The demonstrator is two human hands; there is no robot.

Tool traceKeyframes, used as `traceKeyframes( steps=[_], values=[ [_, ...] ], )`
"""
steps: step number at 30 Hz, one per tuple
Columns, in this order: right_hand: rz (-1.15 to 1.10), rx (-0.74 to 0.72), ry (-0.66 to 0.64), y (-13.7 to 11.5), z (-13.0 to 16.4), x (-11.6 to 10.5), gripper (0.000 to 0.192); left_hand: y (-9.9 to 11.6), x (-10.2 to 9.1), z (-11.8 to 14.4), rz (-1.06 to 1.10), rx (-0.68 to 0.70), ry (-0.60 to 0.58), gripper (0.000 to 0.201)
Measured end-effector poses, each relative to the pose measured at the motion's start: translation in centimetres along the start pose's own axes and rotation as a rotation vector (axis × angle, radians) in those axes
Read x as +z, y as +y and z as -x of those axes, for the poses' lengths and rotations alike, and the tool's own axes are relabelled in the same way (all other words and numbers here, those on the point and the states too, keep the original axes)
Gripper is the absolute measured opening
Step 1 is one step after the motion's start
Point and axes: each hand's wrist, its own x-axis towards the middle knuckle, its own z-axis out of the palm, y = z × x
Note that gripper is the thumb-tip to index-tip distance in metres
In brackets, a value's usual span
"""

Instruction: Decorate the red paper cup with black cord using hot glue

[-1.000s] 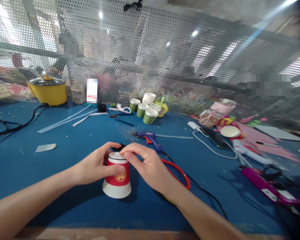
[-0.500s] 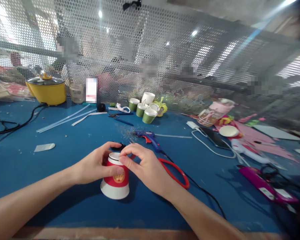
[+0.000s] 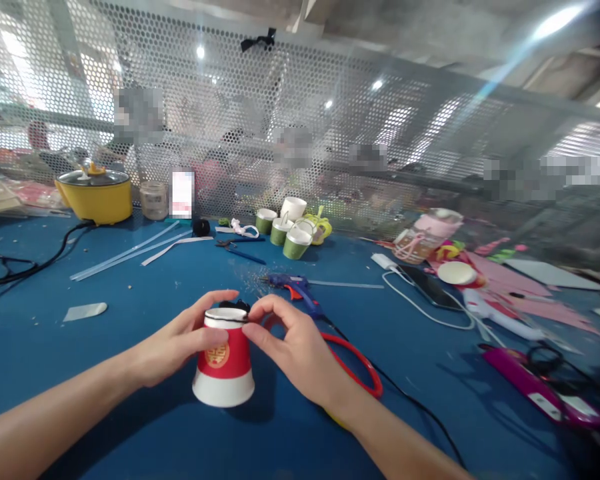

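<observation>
A red and white paper cup (image 3: pixel 223 368) stands upside down on the blue table (image 3: pixel 130 293), a gold emblem on its side. My left hand (image 3: pixel 173 347) wraps its left side, thumb across the front. My right hand (image 3: pixel 293 347) pinches at the cup's upturned base rim, where a thin black strand runs. A small black object (image 3: pixel 235 306) lies just behind the cup. A red ring (image 3: pixel 360 363) lies on the table under and right of my right wrist.
A blue glue gun (image 3: pixel 295 288) lies behind the cup with its black cord trailing right. Green paper cups (image 3: pixel 290 233), a yellow pot (image 3: pixel 96 195), clear sticks (image 3: pixel 130 251), a phone with white cable (image 3: pixel 427 287), pink craft pieces (image 3: pixel 500 280) and a magenta tool (image 3: pixel 535 390) lie around. Perforated metal screen behind.
The view has tilted up a little. The cup has turned, so its gold emblem now faces left of centre. My right fingers moved from the top of the base to its right rim.
</observation>
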Motion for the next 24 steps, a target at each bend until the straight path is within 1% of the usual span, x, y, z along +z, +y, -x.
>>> traceKeyframes(
  steps=[4, 11, 15, 20, 24],
  values=[
    [0.056, -0.061, -0.002, 0.08, -0.13, 0.20, 0.011, -0.40, 0.04, -0.02, -0.042, -0.008, -0.003, 0.060],
    [0.116, -0.188, -0.002, 0.46, 0.05, 0.22, 0.011, -0.28, -0.02, -0.20, -0.019, -0.012, 0.018, 0.065],
    [0.128, -0.205, -0.017, 0.47, 0.12, 0.22, 0.007, -0.09, 0.03, -0.18, -0.021, -0.031, 0.043, 0.066],
    [0.137, -0.239, -0.023, 0.51, 0.01, 0.41, 0.010, -0.27, -0.06, -0.12, -0.014, -0.032, 0.027, 0.065],
    [0.122, -0.264, 0.023, 0.56, 0.15, 0.60, 0.010, -0.46, -0.11, -0.20, -0.007, -0.005, 0.061, 0.066]
  ],
)
